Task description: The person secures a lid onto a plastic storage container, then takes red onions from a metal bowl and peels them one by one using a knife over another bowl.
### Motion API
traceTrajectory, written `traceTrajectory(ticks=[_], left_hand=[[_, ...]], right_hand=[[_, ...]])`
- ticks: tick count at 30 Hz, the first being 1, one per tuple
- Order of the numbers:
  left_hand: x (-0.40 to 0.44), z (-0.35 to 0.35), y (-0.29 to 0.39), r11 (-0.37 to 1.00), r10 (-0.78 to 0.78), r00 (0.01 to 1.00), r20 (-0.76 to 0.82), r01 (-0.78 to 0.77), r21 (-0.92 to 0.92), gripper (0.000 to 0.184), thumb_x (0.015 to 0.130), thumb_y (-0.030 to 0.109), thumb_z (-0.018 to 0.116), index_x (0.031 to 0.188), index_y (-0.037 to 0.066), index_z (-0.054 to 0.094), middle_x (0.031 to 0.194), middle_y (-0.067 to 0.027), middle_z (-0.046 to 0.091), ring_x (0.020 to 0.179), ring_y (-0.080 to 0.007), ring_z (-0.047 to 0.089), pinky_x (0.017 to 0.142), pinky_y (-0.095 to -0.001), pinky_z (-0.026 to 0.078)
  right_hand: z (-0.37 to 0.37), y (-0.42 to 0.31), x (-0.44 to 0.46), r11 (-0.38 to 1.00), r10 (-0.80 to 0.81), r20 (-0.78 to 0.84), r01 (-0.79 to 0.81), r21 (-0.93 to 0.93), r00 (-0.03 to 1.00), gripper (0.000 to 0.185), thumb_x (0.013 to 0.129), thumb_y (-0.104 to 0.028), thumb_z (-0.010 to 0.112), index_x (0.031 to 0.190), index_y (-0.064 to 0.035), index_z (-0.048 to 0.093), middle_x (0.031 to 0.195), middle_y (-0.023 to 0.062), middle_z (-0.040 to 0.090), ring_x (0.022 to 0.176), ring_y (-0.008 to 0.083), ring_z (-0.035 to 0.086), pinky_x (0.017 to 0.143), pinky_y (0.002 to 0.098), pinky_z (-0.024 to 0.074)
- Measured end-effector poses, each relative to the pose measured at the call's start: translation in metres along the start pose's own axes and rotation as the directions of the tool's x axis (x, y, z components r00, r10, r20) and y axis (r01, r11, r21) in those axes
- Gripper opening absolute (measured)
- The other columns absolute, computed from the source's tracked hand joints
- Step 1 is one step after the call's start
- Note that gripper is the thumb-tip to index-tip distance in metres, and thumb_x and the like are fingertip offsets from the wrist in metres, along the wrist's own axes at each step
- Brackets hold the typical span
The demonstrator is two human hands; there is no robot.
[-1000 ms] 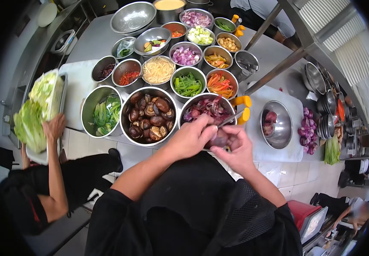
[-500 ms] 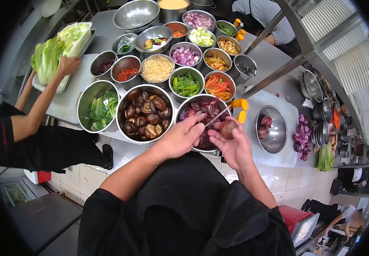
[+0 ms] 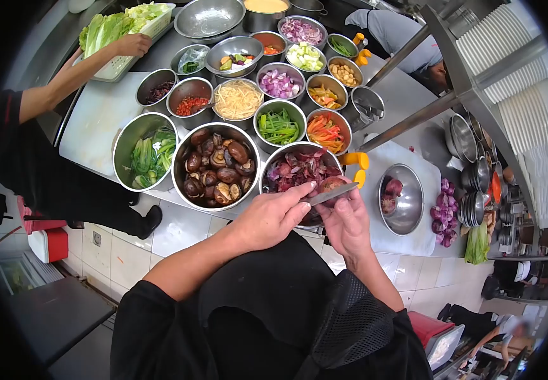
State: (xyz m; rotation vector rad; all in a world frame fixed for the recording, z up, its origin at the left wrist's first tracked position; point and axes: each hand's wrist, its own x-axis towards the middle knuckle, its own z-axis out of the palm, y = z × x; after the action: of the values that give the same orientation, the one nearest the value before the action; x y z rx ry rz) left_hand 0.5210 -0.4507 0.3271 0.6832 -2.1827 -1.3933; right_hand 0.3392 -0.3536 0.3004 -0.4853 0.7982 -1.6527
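A small knife (image 3: 333,194) is in my left hand (image 3: 272,215), its blade pointing right across a red onion (image 3: 332,185). My right hand (image 3: 348,221) holds that onion from below and the right. Both hands are over the near edge of a metal pot (image 3: 299,149) full of purple onion skins (image 3: 302,170). To its left stands a pot of dark mushrooms (image 3: 217,166). A steel bowl (image 3: 411,217) with red onions (image 3: 390,195) in it rests on the white board at the right.
Several pots of cut vegetables (image 3: 278,126) stand behind my hands. At the left, a co-worker's arm (image 3: 90,73) reaches to a basket of lettuce (image 3: 119,66). Purple onions (image 3: 445,215) lie at the right. A metal post (image 3: 407,120) slants up to a plate shelf.
The co-worker has carried the lettuce basket farther back along the table. The knife blade has swung to lie across the onion, and the onion has moved slightly within my right hand.
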Motion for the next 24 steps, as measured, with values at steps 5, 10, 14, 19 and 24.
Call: traceTrajectory(ticks=[5, 10, 14, 19, 24], left_hand=[[0.003, 0.003, -0.001, 0.999, 0.006, 1.000, 0.019, -0.005, -0.041, 0.046, 0.095, 0.018, 0.057, 0.140, 0.008, 0.049, 0.082, -0.0187, 0.067, 0.075, -0.0344, 0.068, 0.071, -0.0393, 0.053], [-0.002, 0.006, -0.007, 0.997, 0.079, 0.997, -0.024, -0.079, 0.003, 0.047, 0.096, 0.017, 0.057, 0.140, 0.007, 0.048, 0.086, -0.0204, 0.067, 0.076, -0.0357, 0.068, 0.072, -0.0394, 0.054], [-0.001, 0.004, -0.002, 0.997, 0.073, 0.997, -0.026, -0.074, -0.010, 0.046, 0.096, 0.016, 0.056, 0.139, 0.005, 0.049, 0.086, -0.0205, 0.067, 0.075, -0.0364, 0.068, 0.071, -0.0400, 0.053], [0.001, 0.003, 0.003, 1.000, 0.006, 1.000, 0.029, -0.006, 0.013, 0.045, 0.097, 0.019, 0.055, 0.139, 0.003, 0.048, 0.095, -0.0229, 0.067, 0.079, -0.0375, 0.068, 0.072, -0.0410, 0.054], [0.004, 0.013, -0.003, 1.000, -0.001, 1.000, 0.013, 0.002, -0.025, 0.045, 0.099, 0.026, 0.051, 0.136, 0.000, 0.047, 0.103, -0.0253, 0.066, 0.093, -0.0437, 0.065, 0.080, -0.0472, 0.052]], right_hand=[[0.008, 0.002, -0.002, 0.998, -0.013, -0.006, 0.013, -0.063, 1.000, 0.053, 0.091, -0.010, 0.067, 0.136, -0.0080, 0.038, 0.129, 0.0105, 0.054, 0.121, 0.0245, 0.054, 0.104, 0.0468, 0.0444], [0.009, 0.000, -0.002, 0.999, -0.023, -0.021, 0.022, -0.034, 1.000, 0.052, 0.092, -0.010, 0.066, 0.136, -0.0079, 0.039, 0.129, 0.0111, 0.054, 0.120, 0.0243, 0.055, 0.104, 0.0469, 0.0443], [0.011, -0.002, -0.003, 1.000, -0.021, -0.019, 0.020, -0.019, 1.000, 0.050, 0.091, -0.010, 0.067, 0.133, -0.0079, 0.040, 0.129, 0.0113, 0.054, 0.119, 0.0237, 0.055, 0.104, 0.0461, 0.0447], [0.009, 0.004, -0.003, 0.991, -0.080, -0.054, 0.074, -0.108, 0.995, 0.051, 0.087, -0.004, 0.070, 0.129, -0.0067, 0.041, 0.126, 0.0109, 0.053, 0.118, 0.0227, 0.056, 0.102, 0.0432, 0.0462], [0.005, 0.011, -0.003, 0.919, -0.249, -0.010, 0.233, -0.318, 0.968, 0.053, 0.083, 0.004, 0.071, 0.124, -0.0050, 0.039, 0.125, 0.0111, 0.051, 0.117, 0.0222, 0.054, 0.100, 0.0397, 0.0483]])
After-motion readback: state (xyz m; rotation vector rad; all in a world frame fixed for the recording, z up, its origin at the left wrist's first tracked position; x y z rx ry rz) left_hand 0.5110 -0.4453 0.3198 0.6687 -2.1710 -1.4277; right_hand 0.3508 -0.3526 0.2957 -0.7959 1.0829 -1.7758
